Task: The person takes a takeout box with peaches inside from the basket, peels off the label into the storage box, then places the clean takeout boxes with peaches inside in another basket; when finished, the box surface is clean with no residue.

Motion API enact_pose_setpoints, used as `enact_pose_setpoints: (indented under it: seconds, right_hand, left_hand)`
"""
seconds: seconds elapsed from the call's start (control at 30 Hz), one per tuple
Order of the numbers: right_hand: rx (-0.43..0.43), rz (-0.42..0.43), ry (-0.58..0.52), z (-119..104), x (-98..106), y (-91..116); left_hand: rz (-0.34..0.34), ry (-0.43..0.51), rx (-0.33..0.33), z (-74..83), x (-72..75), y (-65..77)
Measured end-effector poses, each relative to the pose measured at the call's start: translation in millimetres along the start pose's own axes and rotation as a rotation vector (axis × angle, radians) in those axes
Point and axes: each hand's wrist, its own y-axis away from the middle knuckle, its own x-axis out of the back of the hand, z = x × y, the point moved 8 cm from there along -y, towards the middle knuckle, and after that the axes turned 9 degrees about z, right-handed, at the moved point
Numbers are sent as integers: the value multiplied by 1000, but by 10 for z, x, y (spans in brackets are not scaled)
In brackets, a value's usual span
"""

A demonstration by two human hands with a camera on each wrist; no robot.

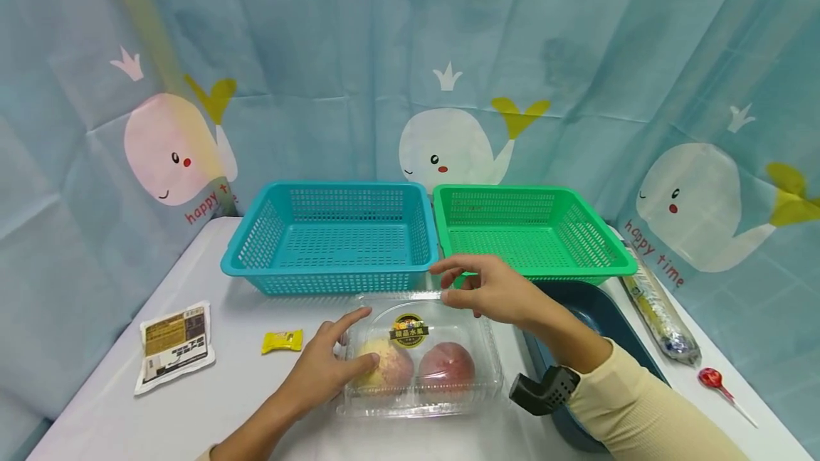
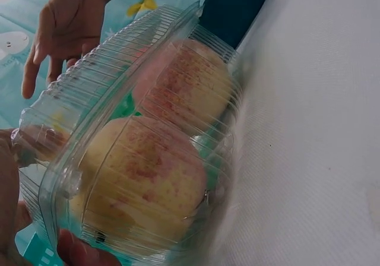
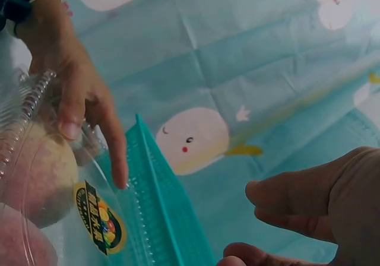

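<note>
A clear plastic fruit box (image 1: 474,326), lid down, stands on the table in the head view with two peaches (image 1: 446,367) inside and a black-and-gold label (image 1: 408,331) on top. My left hand (image 1: 320,368) grips its left end, thumb over the lid and the other fingers along the side. My right hand (image 1: 496,294) hovers by the box's back right corner, fingers loosely bent and holding nothing. In the right wrist view the fingers of the right hand (image 3: 314,206) stand apart from the box.
Behind the box stand a blue basket (image 1: 342,283) and a green basket (image 1: 538,194). A dark blue bin (image 1: 596,304) lies under my right forearm. At left are a white-and-brown packet (image 1: 176,347) and a yellow wrapped candy (image 1: 282,341); at right, a long wrapped pack (image 1: 663,311) and a red lollipop (image 1: 711,378).
</note>
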Motion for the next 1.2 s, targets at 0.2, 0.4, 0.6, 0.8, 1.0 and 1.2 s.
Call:
enact_pose_setpoints:
  seconds: [0.2,0.4,0.6,0.8,1.0,1.2]
  right_hand:
    - [-27,-38,2,58,-173,-147]
    - [-65,-87,5,128,-354,-262]
    - [-95,-134,10,204,-497,-326]
    - [-108,-145,19,255,-570,-360]
    - [-138,-104,31,319,-581,-396]
    - [-88,-103,73,304,-618,-409]
  left_hand:
    - [-3,3,9,2,8,2]
    - [-5,15,16,12,19,14]
    - [-1,11,11,17,11,14]
    - [-12,10,20,5,-5,11]
    - [-13,10,14,-5,-8,6]
    - [-10,10,7,-9,-2,0]
